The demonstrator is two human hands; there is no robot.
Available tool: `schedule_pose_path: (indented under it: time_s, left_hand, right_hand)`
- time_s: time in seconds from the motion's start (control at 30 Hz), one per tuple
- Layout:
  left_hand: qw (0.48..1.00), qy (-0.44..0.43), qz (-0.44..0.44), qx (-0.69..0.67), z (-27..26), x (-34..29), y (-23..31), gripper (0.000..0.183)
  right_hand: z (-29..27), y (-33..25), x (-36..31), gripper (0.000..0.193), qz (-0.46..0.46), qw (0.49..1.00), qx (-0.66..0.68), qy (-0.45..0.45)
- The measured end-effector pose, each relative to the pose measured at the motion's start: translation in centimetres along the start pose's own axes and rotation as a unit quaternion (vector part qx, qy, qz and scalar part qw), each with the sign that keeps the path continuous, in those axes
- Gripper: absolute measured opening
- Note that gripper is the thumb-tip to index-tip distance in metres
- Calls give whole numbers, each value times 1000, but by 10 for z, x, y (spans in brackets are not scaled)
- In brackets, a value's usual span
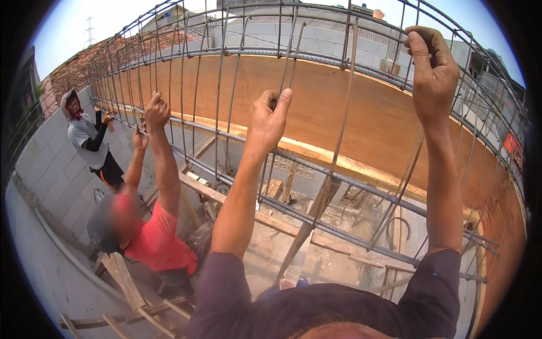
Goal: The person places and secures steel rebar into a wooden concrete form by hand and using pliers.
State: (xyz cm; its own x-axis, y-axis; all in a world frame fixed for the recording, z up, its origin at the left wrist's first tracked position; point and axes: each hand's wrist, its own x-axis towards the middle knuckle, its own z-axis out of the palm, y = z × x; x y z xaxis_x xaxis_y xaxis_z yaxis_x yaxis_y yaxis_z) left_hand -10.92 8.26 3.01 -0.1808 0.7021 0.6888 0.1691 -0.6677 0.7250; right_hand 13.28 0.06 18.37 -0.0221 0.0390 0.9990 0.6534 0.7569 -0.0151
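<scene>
A long rebar cage (361, 183) of ribbed bars and thin square stirrups crosses in front of me, alongside a brown plywood form board (333, 107). My left hand (269, 118) is raised at mid height of the cage, fingers curled round a thin steel stirrup (289, 48), thumb pointing up. Higher and to the right, my right hand (433, 73) has its fingers bent and thumb drawn in beside the upper rebar (367, 21). Whatever lies between those fingertips is too small to make out.
To my left, a person in a red shirt (164, 237) reaches up to the cage. Farther off, another in a grey shirt (87, 138) stands by a block wall (48, 155). Below are a slanting wooden post (307, 226), planks (276, 222) and debris.
</scene>
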Motion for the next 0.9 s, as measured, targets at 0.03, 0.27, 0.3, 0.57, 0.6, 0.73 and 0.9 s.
schedule_pose_path:
  time_s: [0.03,0.27,0.3,0.57,0.6,0.73,0.9]
  left_hand:
    - [1000,-2,-3,-1,2,-3,-7,39]
    - [984,10,-41,-171,-5,7,-1,40]
    - [974,-50,-90,-202,-14,13,3,40]
    - [968,-24,-136,-211,-2,16,5,39]
    - [965,-44,-129,-225,17,17,5,39]
    - [971,-33,-90,-217,16,19,-2,40]
    - [976,-8,-79,-204,7,18,-4,41]
  right_hand:
    - [-7,3,-19,32,46,999,-22,-18]
    - [19,15,-51,39,-91,968,-224,-73]
    - [29,14,-26,38,-187,950,-248,-36]
    - [152,44,82,25,62,968,8,-242]
    - [151,90,93,25,62,969,-15,-238]
    - [185,147,104,20,-151,946,-138,-252]
    - [172,110,91,19,-157,949,-157,-224]
